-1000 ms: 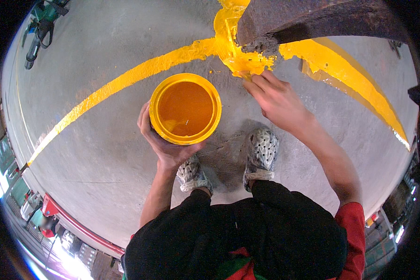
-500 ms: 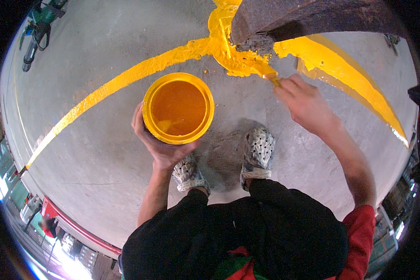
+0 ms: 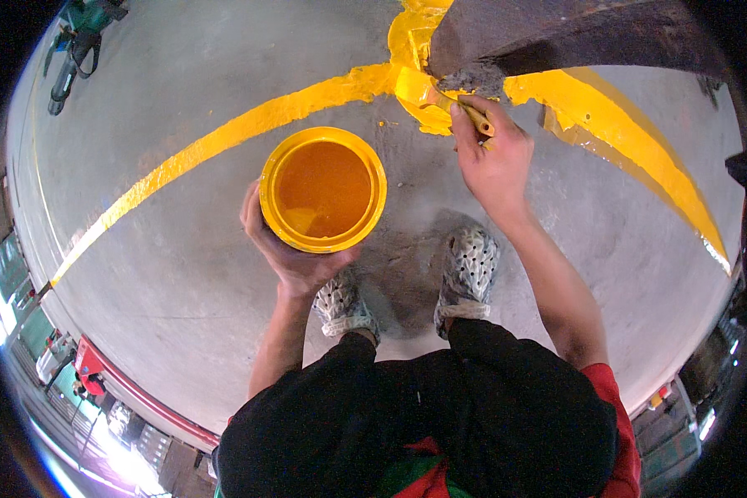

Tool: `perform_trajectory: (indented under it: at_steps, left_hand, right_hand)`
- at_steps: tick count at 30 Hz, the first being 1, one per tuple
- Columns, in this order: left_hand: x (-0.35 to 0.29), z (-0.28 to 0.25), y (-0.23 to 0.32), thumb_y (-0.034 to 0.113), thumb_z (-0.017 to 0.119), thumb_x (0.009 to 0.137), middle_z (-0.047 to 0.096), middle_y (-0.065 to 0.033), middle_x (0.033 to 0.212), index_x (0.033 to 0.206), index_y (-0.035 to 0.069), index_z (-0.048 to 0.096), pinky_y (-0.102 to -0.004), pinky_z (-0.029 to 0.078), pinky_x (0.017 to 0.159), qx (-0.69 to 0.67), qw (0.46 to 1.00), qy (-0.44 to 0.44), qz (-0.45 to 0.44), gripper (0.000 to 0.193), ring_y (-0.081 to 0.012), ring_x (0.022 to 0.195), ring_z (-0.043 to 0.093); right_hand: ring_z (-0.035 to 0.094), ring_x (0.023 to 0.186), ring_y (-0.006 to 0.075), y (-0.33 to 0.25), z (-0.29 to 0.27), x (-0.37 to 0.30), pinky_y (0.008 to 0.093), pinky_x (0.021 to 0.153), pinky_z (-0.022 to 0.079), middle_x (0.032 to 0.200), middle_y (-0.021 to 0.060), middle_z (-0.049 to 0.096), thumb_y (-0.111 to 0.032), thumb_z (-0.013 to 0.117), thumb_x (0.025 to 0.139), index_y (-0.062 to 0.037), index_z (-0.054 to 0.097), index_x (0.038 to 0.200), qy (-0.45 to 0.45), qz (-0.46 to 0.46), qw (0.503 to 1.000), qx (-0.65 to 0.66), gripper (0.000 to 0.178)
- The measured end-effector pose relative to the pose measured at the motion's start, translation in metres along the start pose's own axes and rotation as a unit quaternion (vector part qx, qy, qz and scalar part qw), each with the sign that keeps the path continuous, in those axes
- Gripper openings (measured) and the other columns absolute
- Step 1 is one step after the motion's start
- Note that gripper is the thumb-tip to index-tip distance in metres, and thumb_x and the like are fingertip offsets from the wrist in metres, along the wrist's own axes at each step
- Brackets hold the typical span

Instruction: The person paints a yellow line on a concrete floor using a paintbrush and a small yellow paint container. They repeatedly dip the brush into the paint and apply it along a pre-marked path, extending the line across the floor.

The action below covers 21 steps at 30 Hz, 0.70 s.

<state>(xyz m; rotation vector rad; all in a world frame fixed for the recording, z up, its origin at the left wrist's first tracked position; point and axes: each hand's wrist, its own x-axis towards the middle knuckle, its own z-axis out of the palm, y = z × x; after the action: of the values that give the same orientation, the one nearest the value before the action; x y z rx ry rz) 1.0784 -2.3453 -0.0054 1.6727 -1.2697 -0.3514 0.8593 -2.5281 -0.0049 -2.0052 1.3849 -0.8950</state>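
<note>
My left hand [image 3: 295, 264] is wrapped round the side of a round paint can [image 3: 323, 190] with a yellow rim and orange-yellow paint inside. My right hand [image 3: 500, 158] is closed round the handle of a paintbrush [image 3: 471, 116]. The brush's bristles, coated in yellow, lie on wet yellow paint on the floor, close to the end of a dark rusty beam [image 3: 556, 37]. A yellow painted line [image 3: 266, 119] curves from there down to the left. On the other side of the beam's end, a broader yellow stripe [image 3: 627, 137] runs to the right.
My patterned clogs [image 3: 470, 264] stand on the grey concrete floor [image 3: 183, 274] below the can. A dark green tool with a black hose-like part [image 3: 73, 62] lies at the upper left. Along the lower left runs a long red bar [image 3: 145, 398].
My right hand has moved left with the brush, whose bristles have gone from the right end of the paint patch to its middle. The can is still in my left hand, hardly shifted.
</note>
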Motion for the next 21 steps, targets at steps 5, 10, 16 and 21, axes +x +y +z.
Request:
perform_trajectory:
  at_steps: [5,10,16,21]
  left_hand:
    - [0.0,-0.001,0.002,0.055,0.094,0.062,0.036,-0.0176,0.143,0.149,0.006,0.026,-0.0486,0.035,0.114,-0.007,1.0,0.003,0.009,0.121,-0.0335,0.137,0.038]
    - [0.003,-0.001,0.004,0.054,0.094,0.062,0.035,-0.0176,0.143,0.149,0.007,0.026,-0.0484,0.035,0.115,0.004,0.999,-0.01,0.032,0.121,-0.0334,0.137,0.038]
    - [0.002,-0.001,0.003,0.055,0.094,0.061,0.036,-0.0177,0.143,0.149,0.006,0.026,-0.0482,0.036,0.114,0.001,1.0,-0.005,0.023,0.121,-0.0335,0.136,0.039]
    - [0.0,-0.002,0.002,0.056,0.094,0.061,0.036,-0.018,0.143,0.149,0.005,0.027,-0.0486,0.036,0.114,0.008,1.0,-0.004,0.018,0.122,-0.0341,0.137,0.039]
  right_hand:
    - [0.072,0.059,0.0176,-0.001,0.005,-0.002,0.0302,0.056,0.055,0.074,0.0118,0.072,-0.015,0.072,0.094,0.0009,0.07,0.105,-0.003,0.017,1.0,-0.003,0.019]
    - [0.073,0.063,0.0228,-0.001,0.009,-0.007,0.0332,0.058,0.056,0.075,0.0139,0.072,-0.016,0.072,0.093,0.0002,0.07,0.102,-0.006,0.034,0.999,-0.023,0.019]
    - [0.073,0.07,0.0335,0.0,0.003,-0.016,0.0398,0.063,0.057,0.081,0.0174,0.072,-0.018,0.074,0.09,-0.0018,0.069,0.098,-0.015,0.078,0.997,-0.022,0.018]
    - [0.073,0.07,0.0326,0.003,-0.009,-0.027,0.0394,0.063,0.057,0.081,0.0168,0.072,-0.019,0.074,0.09,-0.0022,0.07,0.1,-0.023,0.122,0.992,-0.035,0.02]
